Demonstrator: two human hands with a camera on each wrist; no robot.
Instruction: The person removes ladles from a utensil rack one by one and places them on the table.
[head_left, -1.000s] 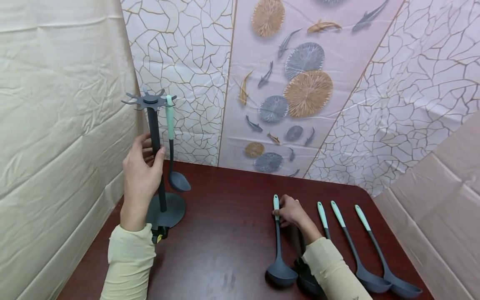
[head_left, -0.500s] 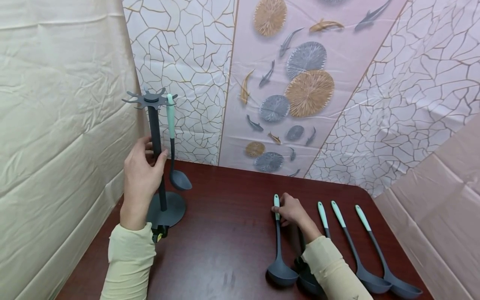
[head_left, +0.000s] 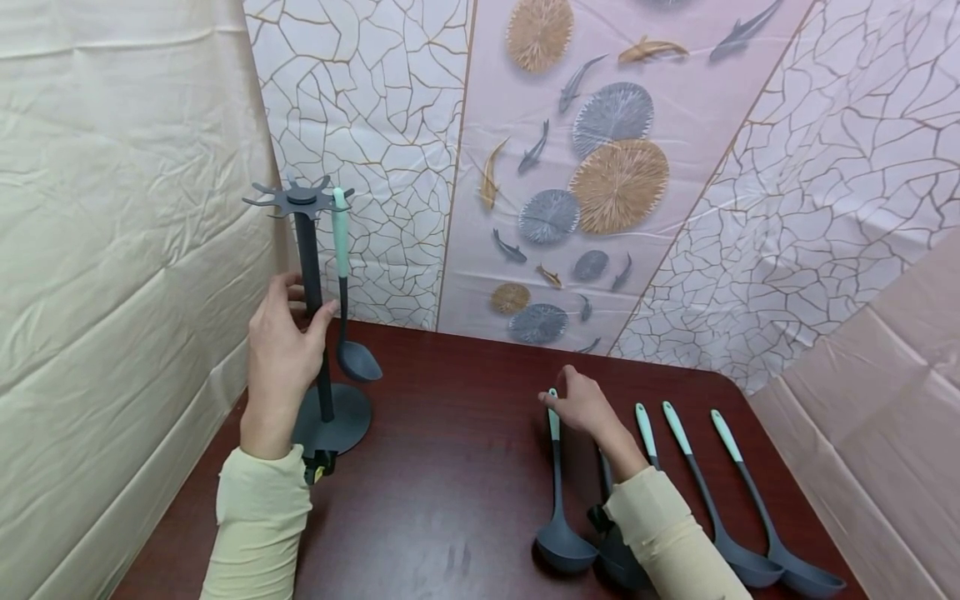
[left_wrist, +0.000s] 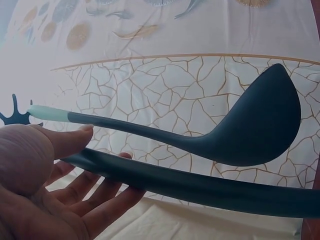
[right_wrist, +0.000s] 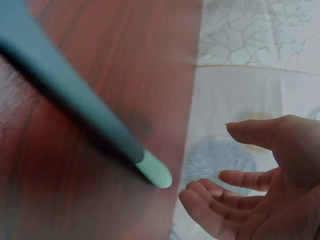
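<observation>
My left hand (head_left: 281,354) holds the post of a dark grey utensil stand (head_left: 308,258) loosely. In the left wrist view the post (left_wrist: 210,190) runs between thumb and fingers. From the stand's spoked top hangs a grey ladle (head_left: 341,242) with a mint handle, its bowl (left_wrist: 260,120) beside the post. Over the handle end of another ladle (head_left: 557,479), lying on the table, hovers my right hand (head_left: 588,408). The right wrist view shows that hand (right_wrist: 270,185) with fingers spread, apart from the nearby ladle (right_wrist: 85,100). Its bowl points towards me.
Beneath my right forearm lies a partly hidden ladle (head_left: 622,558). Further right are more ladles, the nearest partly covered by my sleeve (head_left: 643,429), then two in full view (head_left: 697,483). Patterned cloth (head_left: 375,150) backs the dark red table (head_left: 435,467).
My right hand has let go of the ladle's handle and risen slightly above its end. That ladle has stayed almost in place. My left hand has hardly moved on the post.
</observation>
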